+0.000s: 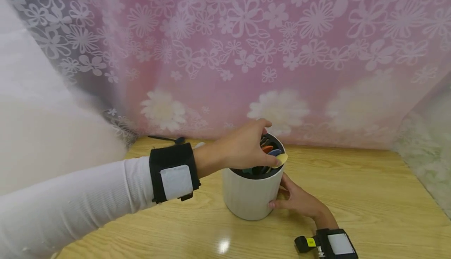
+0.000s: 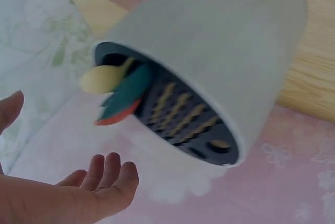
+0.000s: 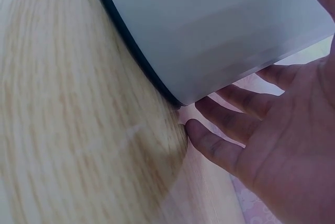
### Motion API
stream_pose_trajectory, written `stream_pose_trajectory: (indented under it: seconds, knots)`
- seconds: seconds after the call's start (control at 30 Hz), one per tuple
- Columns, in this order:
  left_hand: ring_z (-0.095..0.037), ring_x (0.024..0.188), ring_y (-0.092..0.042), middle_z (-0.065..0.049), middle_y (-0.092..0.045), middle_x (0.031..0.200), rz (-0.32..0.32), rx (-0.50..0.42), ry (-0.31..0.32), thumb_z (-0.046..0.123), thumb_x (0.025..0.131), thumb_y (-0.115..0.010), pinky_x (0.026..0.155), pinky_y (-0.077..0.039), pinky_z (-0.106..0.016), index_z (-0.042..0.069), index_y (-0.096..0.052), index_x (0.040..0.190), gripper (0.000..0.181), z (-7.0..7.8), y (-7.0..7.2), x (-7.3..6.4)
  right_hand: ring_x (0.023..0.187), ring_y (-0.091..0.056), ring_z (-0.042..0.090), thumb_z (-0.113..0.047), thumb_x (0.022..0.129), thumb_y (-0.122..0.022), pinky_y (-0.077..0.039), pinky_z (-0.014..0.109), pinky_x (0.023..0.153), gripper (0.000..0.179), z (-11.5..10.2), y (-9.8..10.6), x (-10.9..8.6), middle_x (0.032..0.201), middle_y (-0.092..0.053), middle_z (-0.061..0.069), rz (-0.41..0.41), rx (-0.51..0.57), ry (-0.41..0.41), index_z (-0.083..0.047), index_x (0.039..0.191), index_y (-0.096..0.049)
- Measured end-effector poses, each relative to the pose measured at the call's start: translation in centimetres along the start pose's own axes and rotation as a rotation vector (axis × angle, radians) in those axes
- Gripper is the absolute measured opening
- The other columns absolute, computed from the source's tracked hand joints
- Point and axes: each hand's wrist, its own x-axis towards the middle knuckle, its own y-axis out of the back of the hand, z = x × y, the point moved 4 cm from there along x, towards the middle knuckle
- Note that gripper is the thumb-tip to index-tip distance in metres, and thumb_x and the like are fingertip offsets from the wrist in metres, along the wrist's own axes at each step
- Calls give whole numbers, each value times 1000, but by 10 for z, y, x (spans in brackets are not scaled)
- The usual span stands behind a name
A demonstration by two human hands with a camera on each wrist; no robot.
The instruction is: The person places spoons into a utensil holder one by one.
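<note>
Beneath the left hand's (image 1: 248, 146) loose fingers, half-hidden utensils (image 1: 267, 149) occupy the holder (image 1: 251, 198) the right hand's (image 1: 301, 201) relaxed fingers touch.

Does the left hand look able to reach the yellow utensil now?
Probably yes: the left hand is open, and the yellow utensil sticks out of the container with nothing visible blocking the way.

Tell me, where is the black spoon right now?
In the head view, the black spoon lies at the far edge of the table by the pink curtain, left of the white holder, just beyond the left wristband.
</note>
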Motion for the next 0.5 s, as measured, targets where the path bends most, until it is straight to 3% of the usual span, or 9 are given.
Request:
stream_pose_trajectory:
  seconds: [0.17,0.3,0.4,0.5]
  knots:
    - [-12,108,-47,-4,-45,133,11,3,-65,42,76,-65,90,-45,-35,13,-28,139,78,26,7,-5,129,-19,34,-17,77,-68,-20,70,98,97,-1,-3,0,150,-10,2,-23,23,1,-44,141,-1]
    - [-10,112,-42,-3,-44,133,16,31,-156,41,80,-61,92,-43,-34,15,-33,136,68,31,13,-17,129,-20,33,-15,77,-69,-21,69,98,96,-1,-5,0,150,-11,3,-34,42,-4,-44,141,-2]
    - [-9,109,-44,-3,-45,131,55,182,-281,38,85,-57,90,-44,-32,14,-39,133,57,22,22,-32,129,-20,34,-16,76,-70,-21,69,98,99,-1,-5,0,150,-10,4,-23,23,-7,-43,141,-1]
    - [-11,94,-51,-4,-51,122,181,401,-355,33,86,-55,81,-48,-33,12,-48,125,45,-7,34,-44,128,-21,36,-18,75,-71,-20,71,97,99,-2,-1,0,150,-11,7,1,0,-10,-42,141,-2]
